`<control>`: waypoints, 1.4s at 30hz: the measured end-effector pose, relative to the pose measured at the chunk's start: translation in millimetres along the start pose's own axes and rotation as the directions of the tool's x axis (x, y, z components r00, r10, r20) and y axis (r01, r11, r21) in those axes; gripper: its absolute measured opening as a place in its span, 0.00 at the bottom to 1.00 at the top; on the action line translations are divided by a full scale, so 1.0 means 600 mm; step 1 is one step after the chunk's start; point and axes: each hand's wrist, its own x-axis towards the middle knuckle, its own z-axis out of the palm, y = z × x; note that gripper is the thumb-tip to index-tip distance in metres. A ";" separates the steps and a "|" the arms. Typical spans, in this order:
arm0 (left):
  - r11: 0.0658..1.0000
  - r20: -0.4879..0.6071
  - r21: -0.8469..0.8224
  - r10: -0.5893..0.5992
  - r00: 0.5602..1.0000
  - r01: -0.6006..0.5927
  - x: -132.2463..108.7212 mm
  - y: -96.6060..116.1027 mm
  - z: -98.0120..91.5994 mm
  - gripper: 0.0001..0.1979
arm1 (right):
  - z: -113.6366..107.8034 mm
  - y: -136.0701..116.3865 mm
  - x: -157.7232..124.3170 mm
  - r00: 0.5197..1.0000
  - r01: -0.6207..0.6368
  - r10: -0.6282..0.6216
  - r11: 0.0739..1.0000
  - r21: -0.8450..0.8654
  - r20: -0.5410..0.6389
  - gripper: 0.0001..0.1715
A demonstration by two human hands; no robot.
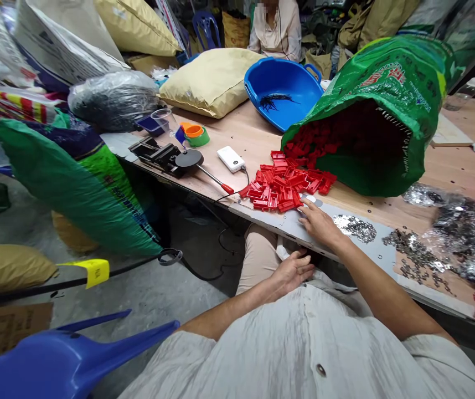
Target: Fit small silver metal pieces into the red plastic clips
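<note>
A heap of red plastic pieces (277, 183) lies by the table's near edge, spilling from the mouth of a green woven sack (387, 100) on its side. At the heap's right edge rests my right hand (320, 223), fingers stretched toward the nearest red pieces. No object shows in its grasp. Below the table edge, over my lap, my left hand (291, 271) is held with its fingers extended and slightly bent, and I see nothing in it. Just right of my right hand is a small pile of shiny flat metal parts (356, 228).
Darker metal parts (418, 252) and a clear bag of metal pieces (470, 238) lie on the right. A white power bank (231, 159) and a red-handled lever tool (187, 160) sit left. A blue basin (283, 88) stands behind; a blue chair (46, 360) is lower left.
</note>
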 end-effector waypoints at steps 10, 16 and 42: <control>0.988 0.151 0.068 0.131 0.980 -0.142 -0.026 0.028 0.017 0.16 | -0.040 -0.015 -0.075 0.994 0.050 -0.023 0.962 0.269 -0.102 0.19; 0.980 0.188 0.054 0.180 0.965 -0.193 -0.022 0.048 0.034 0.23 | -0.077 -0.053 -0.186 0.987 0.115 -0.156 0.868 0.484 0.044 0.17; 0.942 0.251 0.199 0.218 0.943 -0.271 -0.028 0.029 0.053 0.21 | -0.066 0.140 -0.194 0.865 -0.441 0.404 0.895 -0.065 -0.296 0.05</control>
